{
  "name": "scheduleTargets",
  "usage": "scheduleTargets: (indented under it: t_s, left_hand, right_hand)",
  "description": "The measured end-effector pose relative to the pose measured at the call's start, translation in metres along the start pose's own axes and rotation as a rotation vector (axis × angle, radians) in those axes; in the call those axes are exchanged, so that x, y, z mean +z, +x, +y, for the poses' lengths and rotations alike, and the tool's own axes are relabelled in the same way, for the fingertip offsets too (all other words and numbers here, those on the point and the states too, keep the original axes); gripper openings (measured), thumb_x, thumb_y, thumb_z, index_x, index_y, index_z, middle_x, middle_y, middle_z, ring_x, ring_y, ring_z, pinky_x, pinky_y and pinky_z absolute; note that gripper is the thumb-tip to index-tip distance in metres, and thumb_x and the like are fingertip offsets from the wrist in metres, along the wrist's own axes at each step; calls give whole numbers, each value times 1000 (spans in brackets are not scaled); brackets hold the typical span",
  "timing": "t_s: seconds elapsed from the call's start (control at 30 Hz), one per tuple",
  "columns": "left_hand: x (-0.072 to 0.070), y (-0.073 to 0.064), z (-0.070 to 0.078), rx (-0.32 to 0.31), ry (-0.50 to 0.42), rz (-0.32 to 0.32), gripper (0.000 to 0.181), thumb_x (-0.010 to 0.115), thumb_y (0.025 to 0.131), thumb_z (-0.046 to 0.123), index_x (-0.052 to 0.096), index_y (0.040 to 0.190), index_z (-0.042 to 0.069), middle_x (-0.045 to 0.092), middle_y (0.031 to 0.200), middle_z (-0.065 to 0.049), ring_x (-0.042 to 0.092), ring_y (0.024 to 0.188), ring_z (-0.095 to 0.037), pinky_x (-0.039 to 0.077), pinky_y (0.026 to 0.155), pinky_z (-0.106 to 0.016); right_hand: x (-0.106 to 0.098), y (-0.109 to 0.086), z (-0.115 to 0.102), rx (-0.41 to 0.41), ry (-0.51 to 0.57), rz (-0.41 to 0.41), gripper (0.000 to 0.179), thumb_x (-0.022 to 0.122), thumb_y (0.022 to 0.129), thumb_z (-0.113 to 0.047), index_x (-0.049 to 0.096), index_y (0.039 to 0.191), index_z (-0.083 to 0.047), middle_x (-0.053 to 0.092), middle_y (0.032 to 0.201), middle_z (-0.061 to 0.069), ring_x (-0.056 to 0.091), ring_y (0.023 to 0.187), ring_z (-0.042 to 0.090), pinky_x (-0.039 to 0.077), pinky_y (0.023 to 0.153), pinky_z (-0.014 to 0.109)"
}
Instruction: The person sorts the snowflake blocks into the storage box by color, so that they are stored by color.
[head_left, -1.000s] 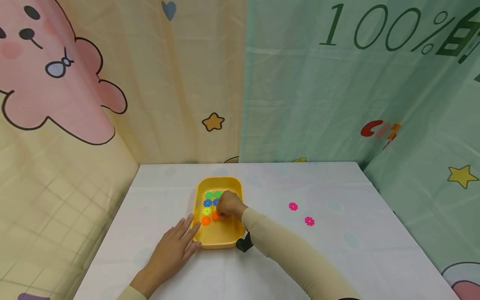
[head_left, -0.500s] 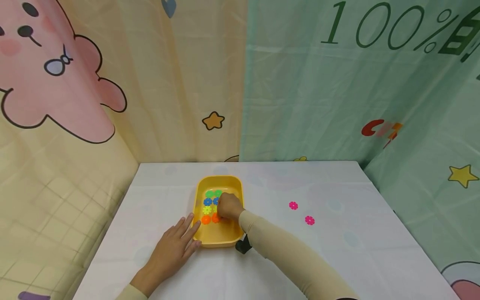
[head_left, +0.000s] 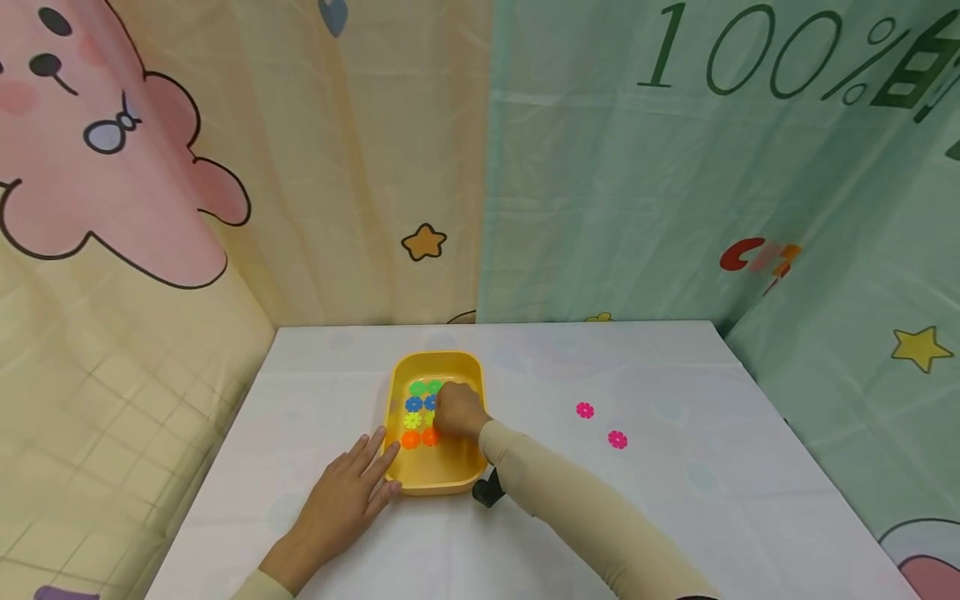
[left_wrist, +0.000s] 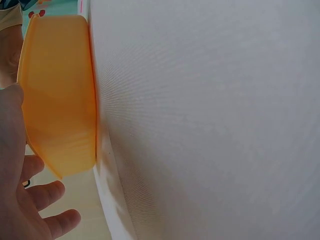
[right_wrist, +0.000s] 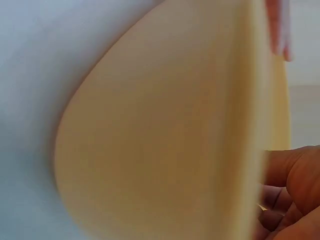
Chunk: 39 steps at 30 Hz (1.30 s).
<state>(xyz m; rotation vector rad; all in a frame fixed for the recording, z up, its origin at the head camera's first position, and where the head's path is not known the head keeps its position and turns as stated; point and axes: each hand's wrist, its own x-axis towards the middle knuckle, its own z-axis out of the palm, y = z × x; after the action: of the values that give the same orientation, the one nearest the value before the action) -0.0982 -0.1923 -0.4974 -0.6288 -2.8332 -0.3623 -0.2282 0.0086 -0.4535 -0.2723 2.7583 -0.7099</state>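
In the head view a yellow plastic tray [head_left: 441, 479] holds small flower-shaped discs in paired rows. The pairs are green [head_left: 417, 388], blue [head_left: 414, 404], yellow [head_left: 412, 421] and orange [head_left: 410, 439]. My right hand [head_left: 460, 410] reaches in over the right wall, fingers bent downward beside the right-hand discs and partly covering a yellow one. Its fingertips are hidden, so whether it pinches a disc I cannot tell. My left hand [head_left: 352, 487] lies with fingers extended at the tray's left rim; the left wrist view shows those fingers [left_wrist: 47, 195] beside the tray's outer wall.
Two pink flower-shaped discs [head_left: 585, 410] lie on the white tabletop [head_left: 675, 500] to the right of the tray. A black wrist-camera piece [head_left: 489, 489] hangs under the right wrist, close to the tray's corner. Printed curtains [head_left: 600, 208] enclose the table.
My right hand has shifted slightly away from the right orange disc, which now shows more fully beside its partner. Part of the right yellow disc has come into view. The left hand stays put.
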Motion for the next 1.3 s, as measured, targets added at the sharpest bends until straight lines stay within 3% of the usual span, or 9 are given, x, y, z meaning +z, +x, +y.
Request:
scheduleTargets:
  t_s: [0.27, 0.43, 0.57, 0.73, 1.0, 1.3]
  left_hand:
    - [0, 1, 0, 9, 5, 4, 59, 61, 101, 46, 54, 150, 15, 37, 163, -11, 44, 144, -38, 43, 108, -59]
    - [1, -2, 0, -5, 0, -8, 58, 60, 101, 46, 54, 150, 15, 36, 164, -11, 42, 145, -37, 42, 109, -59]
    - [1, -2, 0, -18, -3, -24, 59, 60, 101, 48, 53, 150, 16, 34, 165, -10, 41, 146, -36, 41, 110, -59]
    - [2, -1, 1, -13, 5, -12, 59, 58, 101, 49, 53, 150, 16, 36, 164, -11, 41, 146, -37, 41, 110, -60]
    - [3, 0, 0, -10, 1, -1, 59, 61, 101, 47, 54, 149, 14, 36, 164, -12, 42, 145, -37, 41, 110, -60]
    - [3, 0, 0, -2, 8, 21, 58, 61, 100, 46, 55, 148, 14, 38, 163, -12, 44, 144, -37, 43, 108, -59]
  right_hand:
    - [-21, -8, 7, 31, 358, -8, 17, 79, 86, -5, 66, 74, -7, 65, 68, 4, 65, 58, 16, 58, 56, 25]
    - [-35, -12, 22, 41, 541, -15, 13, 78, 88, -4, 67, 81, -4, 67, 80, 8, 64, 60, 16, 61, 60, 27]
    - [-52, -17, 37, 54, 656, -18, 11, 76, 89, -3, 67, 83, -2, 68, 81, 10, 62, 60, 16, 62, 63, 29]
    - [-73, -21, 61, 108, 715, 3, 8, 75, 92, -6, 68, 91, -1, 67, 82, 11, 63, 63, 17, 62, 68, 30]
    - [-90, -27, 121, 175, 773, 67, 12, 73, 93, -10, 70, 99, 0, 71, 94, 13, 66, 71, 18, 62, 70, 28]
    - [-115, -40, 181, 220, 794, 108, 21, 70, 96, -11, 67, 108, 6, 69, 91, 9, 65, 75, 17, 62, 73, 29]
